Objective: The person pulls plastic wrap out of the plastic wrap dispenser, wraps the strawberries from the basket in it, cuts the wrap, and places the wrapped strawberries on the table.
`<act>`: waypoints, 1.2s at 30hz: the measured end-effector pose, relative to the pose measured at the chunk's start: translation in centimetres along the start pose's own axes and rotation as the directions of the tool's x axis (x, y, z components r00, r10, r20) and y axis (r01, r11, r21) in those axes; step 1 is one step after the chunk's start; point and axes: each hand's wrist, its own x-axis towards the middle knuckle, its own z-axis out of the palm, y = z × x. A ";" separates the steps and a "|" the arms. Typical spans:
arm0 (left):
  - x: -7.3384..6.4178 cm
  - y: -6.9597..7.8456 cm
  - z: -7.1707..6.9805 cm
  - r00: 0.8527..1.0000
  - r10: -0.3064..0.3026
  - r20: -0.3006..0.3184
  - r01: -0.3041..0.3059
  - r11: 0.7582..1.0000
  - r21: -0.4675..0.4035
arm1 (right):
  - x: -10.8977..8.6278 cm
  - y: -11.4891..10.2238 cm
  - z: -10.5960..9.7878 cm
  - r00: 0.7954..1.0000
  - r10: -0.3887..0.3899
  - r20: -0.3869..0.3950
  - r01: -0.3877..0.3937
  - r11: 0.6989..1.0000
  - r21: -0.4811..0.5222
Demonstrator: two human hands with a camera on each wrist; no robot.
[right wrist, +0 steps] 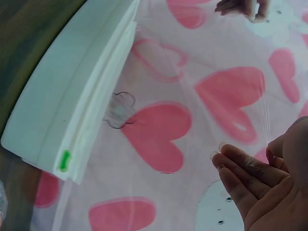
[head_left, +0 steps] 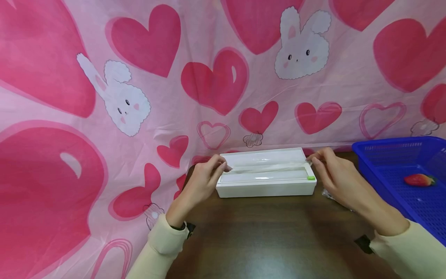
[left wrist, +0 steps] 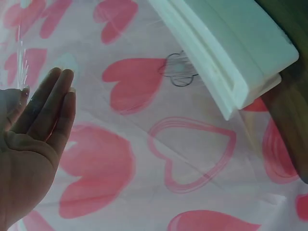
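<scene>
A white cling film dispenser stands on the dark table, its lid raised at the back. Across its top runs a gathered strip of clear cling film. At the left end my left hand pinches the film between thumb and forefinger. My right hand pinches the other end by the right side. The left wrist view shows the left hand with its other fingers extended. In the right wrist view the right hand holds the film likewise. A green tab marks the dispenser's right front corner.
To the right, a blue plastic basket holds a strawberry. Crumpled clear plastic lies under my right wrist. A pink heart-and-rabbit cloth hangs close behind the dispenser and along the left.
</scene>
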 end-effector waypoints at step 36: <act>-8.8 5.9 -1.5 0.917 0.373 -0.141 -0.378 0.926 -0.007 | -7.5 -5.8 -4.4 0.932 -0.330 -0.148 0.337 0.941 0.019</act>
